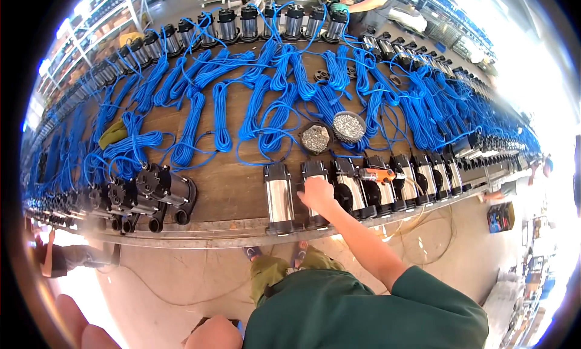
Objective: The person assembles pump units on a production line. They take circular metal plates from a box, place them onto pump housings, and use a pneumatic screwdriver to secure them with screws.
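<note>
My right hand [317, 194] lies over the upper part of a submersible pump [316, 218] with a steel body and black ends. Its thumb points out to the left and its fingers bend over the pump. Just left of it stands another steel pump [279, 197]. To the right, an orange air screwdriver [379, 174] lies across the tops of several more pumps. Part of what seems to be my left hand [85, 328] shows very close and blurred at the lower left rim; what its fingers do is hidden.
Coiled blue cables [222, 116] cover much of the brown workbench [224, 197]. Two dark bowls, one with pale bits [315, 138] and one with small metal parts [349, 126], stand beyond my right hand. Black-ended pumps [166, 191] lie at left. Other people work at the far side and left.
</note>
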`<state>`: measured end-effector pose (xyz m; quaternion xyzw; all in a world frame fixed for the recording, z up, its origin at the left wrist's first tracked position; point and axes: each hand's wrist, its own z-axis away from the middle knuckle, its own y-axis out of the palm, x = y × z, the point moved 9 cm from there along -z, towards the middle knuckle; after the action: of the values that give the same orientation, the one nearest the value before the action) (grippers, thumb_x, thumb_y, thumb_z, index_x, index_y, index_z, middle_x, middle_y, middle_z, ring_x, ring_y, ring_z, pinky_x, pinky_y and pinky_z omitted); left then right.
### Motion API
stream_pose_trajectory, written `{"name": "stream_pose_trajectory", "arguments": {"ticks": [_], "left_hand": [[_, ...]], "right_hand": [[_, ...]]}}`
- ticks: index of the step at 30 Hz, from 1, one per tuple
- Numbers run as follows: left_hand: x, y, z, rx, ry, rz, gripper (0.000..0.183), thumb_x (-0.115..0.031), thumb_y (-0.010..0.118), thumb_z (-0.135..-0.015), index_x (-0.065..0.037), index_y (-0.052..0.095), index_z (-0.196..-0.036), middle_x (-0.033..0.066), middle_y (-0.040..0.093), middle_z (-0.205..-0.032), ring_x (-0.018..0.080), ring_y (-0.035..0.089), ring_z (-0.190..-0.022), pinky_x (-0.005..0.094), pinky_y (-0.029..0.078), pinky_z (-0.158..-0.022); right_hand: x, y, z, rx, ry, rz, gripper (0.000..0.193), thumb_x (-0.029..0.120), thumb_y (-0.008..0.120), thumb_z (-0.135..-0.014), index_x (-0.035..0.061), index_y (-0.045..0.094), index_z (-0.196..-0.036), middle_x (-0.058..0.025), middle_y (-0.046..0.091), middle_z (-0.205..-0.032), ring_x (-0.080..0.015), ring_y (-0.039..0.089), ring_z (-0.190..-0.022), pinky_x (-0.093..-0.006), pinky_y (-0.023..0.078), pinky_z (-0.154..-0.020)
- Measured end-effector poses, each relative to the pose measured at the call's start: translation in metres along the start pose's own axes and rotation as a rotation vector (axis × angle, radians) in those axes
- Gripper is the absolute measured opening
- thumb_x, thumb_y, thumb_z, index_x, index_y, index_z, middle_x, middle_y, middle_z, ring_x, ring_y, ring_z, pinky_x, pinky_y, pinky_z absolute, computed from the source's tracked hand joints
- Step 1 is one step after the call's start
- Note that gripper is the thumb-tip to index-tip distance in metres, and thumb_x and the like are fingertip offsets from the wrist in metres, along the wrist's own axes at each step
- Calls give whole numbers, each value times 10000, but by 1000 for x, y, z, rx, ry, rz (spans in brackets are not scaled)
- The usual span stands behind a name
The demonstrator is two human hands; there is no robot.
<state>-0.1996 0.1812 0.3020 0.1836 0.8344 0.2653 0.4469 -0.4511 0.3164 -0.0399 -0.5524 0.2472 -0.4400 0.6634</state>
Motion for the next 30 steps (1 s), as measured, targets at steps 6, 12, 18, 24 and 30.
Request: {"name": "stream_pose_trajectory", "arguments": {"ticks": [6,12,18,24,30], "left_hand": [[-7,3,11,-14,27,-48,415,-342,563,-904,-50,494,-1191,140,440,-1209,271,463,-1051,440,431,-778],[-41,-22,22,-64,95,-133,379,-321,568,-903,-46,528,-1161,134,489,-1169,259,497,-1012,422,430,-778],[80,-260,92,-876,-317,-169,192,-272,586,-879,-84,551,-895,40,534,-791,168,525,-784,377,438,-728],[273,-371,159,-1010,-1047,48,383,-432,584,-898,-75,549,-1034,72,598,-885,187,574,-861,402,474,-748],[270,-347,103,-907,-783,568,518,-433,516,-947,34,519,-1170,69,546,-740,194,516,-685,404,483,-736]], "right_hand": [[55,-44,36,-180,-391,-96,624,495,698,-759,-8,545,-1094,-173,594,-1015,-339,577,-986,-434,482,-838],[88,15,92,-90,-608,-292,456,390,729,-696,53,584,-967,-155,601,-926,-355,564,-892,-455,477,-778],[125,28,78,-150,-673,-225,296,287,720,-621,52,611,-763,-112,614,-686,-324,605,-713,-442,511,-636],[132,-90,79,-162,-354,-534,313,331,723,-602,64,691,-762,-182,632,-643,-372,605,-615,-403,517,-653],[85,-99,153,-21,282,-1665,200,129,645,-642,-43,657,-743,-119,655,-724,-202,630,-686,-290,507,-684]]}}
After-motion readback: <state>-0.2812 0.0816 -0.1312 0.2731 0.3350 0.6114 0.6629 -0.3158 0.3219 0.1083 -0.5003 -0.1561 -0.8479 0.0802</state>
